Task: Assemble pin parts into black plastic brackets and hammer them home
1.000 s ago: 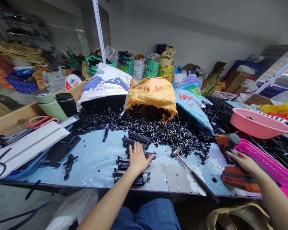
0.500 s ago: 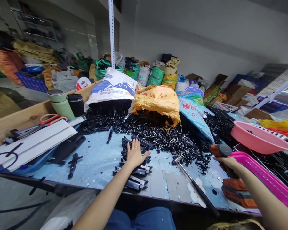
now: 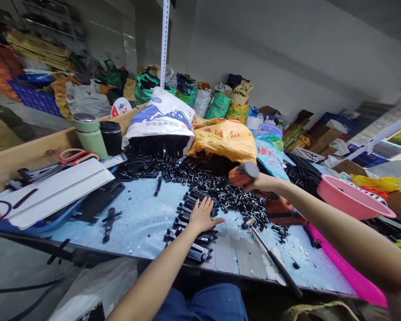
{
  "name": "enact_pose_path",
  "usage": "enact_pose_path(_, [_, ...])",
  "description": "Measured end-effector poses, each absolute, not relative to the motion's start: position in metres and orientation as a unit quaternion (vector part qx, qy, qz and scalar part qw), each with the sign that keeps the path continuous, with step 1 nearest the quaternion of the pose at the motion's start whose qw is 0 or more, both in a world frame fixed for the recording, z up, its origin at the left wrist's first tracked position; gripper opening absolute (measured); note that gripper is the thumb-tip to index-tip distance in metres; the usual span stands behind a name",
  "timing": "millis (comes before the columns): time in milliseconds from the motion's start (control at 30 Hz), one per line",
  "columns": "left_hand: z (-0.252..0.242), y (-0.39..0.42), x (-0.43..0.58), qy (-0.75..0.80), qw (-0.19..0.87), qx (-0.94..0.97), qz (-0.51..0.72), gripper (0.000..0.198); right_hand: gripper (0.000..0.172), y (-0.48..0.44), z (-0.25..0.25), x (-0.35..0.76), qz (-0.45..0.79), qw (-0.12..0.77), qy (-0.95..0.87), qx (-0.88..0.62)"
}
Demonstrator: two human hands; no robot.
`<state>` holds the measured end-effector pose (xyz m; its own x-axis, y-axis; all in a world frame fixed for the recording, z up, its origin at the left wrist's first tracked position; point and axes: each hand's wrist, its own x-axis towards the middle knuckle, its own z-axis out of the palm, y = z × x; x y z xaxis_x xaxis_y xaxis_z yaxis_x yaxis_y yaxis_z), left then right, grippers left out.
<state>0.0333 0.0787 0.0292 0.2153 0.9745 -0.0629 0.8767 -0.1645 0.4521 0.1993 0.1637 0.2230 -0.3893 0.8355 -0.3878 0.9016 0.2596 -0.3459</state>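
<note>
My left hand (image 3: 202,217) lies flat with fingers spread on a row of black plastic parts (image 3: 195,252) lined up near the table's front edge. In my right hand (image 3: 261,183) is an orange and black cordless drill (image 3: 242,174), raised over the heap of small black pieces with metal pins (image 3: 243,203). The drill's front end points left, beyond the row; its battery end hangs to the right. A hammer (image 3: 270,254) with a dark handle lies below the drill. One loose black part (image 3: 109,224) rests on the blue table cover to the left.
White, orange and blue sacks (image 3: 162,117) lie along the back, black parts spilling from them. At left are a green flask (image 3: 89,138), a black cup (image 3: 111,138), scissors (image 3: 78,156) and white boards (image 3: 60,189). A pink basin (image 3: 354,198) and magenta basket (image 3: 347,267) stand right.
My right hand has lifted the drill from the table's right side and carried it left, over the heap. My left hand stays on the row. The view has shifted slightly.
</note>
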Motion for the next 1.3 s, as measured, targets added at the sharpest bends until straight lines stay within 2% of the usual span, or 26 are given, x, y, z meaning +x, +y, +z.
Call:
enact_pose_path(100, [0.027, 0.077, 0.032, 0.606, 0.207, 0.758, 0.121, 0.095, 0.015, 0.182, 0.218, 0.13, -0.224, 0.149, 0.827, 0.494])
enact_pose_path(233, [0.025, 0.076, 0.032, 0.61, 0.211, 0.753, 0.124, 0.094, 0.002, 0.196, 0.217, 0.074, -0.217, 0.211, 0.83, 0.468])
enact_pose_path(467, [0.021, 0.076, 0.035, 0.6, 0.22, 0.758, 0.131, 0.093, 0.006, 0.209, 0.207, 0.049, -0.192, 0.295, 0.825, 0.442])
enact_pose_path(1000, [0.027, 0.076, 0.037, 0.608, 0.211, 0.752, 0.142, 0.085, 0.005, 0.159, 0.205, 0.044, -0.165, 0.313, 0.851, 0.387])
enact_pose_path(1300, [0.019, 0.003, 0.043, 0.643, 0.197, 0.723, 0.156, 0.094, 0.008, 0.127, 0.211, 0.054, -0.174, 0.306, 0.866, 0.354])
